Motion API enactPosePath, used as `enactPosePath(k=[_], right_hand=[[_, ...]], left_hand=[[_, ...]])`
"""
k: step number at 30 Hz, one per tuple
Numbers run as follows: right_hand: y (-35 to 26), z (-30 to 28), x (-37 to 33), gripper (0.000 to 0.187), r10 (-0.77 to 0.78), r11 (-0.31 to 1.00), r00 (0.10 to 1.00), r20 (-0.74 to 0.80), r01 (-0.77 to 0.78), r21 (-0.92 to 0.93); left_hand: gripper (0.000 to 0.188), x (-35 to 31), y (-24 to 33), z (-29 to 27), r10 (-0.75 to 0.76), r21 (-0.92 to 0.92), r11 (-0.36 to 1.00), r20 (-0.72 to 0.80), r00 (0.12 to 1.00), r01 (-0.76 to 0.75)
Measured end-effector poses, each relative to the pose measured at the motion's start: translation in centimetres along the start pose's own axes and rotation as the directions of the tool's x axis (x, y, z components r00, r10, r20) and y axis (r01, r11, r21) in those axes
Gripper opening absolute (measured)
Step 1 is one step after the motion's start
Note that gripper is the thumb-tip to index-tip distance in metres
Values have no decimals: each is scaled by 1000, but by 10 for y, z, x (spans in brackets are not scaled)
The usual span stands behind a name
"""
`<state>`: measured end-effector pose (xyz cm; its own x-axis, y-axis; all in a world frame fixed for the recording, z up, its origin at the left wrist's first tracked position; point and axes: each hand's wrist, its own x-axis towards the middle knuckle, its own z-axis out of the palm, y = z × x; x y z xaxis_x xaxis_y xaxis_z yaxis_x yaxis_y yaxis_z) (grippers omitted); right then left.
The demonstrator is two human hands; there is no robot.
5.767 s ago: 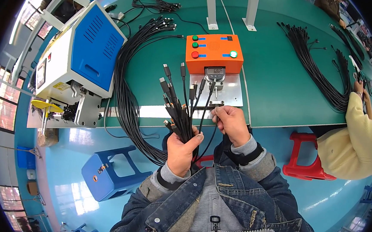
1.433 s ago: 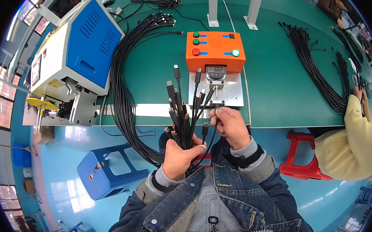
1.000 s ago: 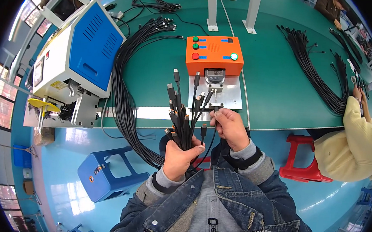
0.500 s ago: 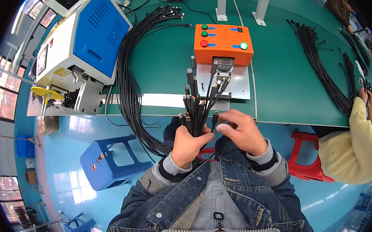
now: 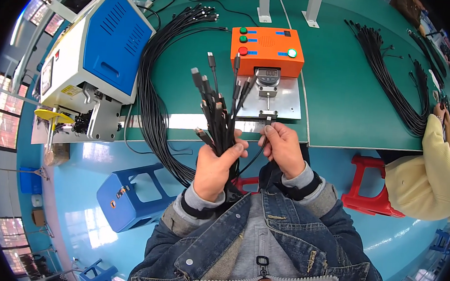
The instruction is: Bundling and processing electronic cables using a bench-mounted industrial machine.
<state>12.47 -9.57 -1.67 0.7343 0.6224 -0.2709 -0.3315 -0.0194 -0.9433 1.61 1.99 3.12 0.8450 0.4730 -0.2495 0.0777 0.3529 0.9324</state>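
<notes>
My left hand (image 5: 215, 166) is closed round a bundle of black cables (image 5: 218, 122) whose plug ends fan upward. Between thumb and fingers, my right hand (image 5: 283, 147) pinches one cable connector (image 5: 268, 121) from that bundle. Its tip is at the front of a metal fixture (image 5: 290, 100); whether it is inserted cannot be made out. Behind the plate sits an orange box (image 5: 266, 52) with green and red buttons and one lit green button. A small digital gauge (image 5: 267, 77) is mounted on the fixture in front of the box.
On the left stands a blue and white machine (image 5: 109, 43), a long bundle of black cables (image 5: 148, 83) beside it. More cables (image 5: 390, 84) lie on the green table (image 5: 331, 106) at right. Stools, one blue (image 5: 132, 202), one red (image 5: 362, 186), stand below. A co-worker's yellow sleeve (image 5: 433, 150) is at right.
My right hand has closed on one connector and brought it to the fixture's front. My left hand has shifted left with the bundle, uncovering more of the metal plate.
</notes>
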Motion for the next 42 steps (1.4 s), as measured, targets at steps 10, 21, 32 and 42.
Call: enactPosePath(k=[10, 21, 32, 42], right_hand=[[-2, -4, 2, 20, -10, 997, 999, -40, 6, -76], [-1, -5, 5, 18, -52, 994, 998, -22, 50, -100], [-8, -2, 8, 20, 17, 999, 999, -39, -18, -32], [-10, -2, 8, 21, 43, 999, 999, -30, -43, 0]], left_hand=[[23, 12, 3, 1, 7, -122, 992, -27, 1000, -10], [18, 11, -1, 0, 53, -61, 996, -81, 995, -58], [14, 10, 7, 7, 84, -121, 988, -87, 993, -94], [14, 9, 0, 3, 105, -88, 990, -27, 994, -107]])
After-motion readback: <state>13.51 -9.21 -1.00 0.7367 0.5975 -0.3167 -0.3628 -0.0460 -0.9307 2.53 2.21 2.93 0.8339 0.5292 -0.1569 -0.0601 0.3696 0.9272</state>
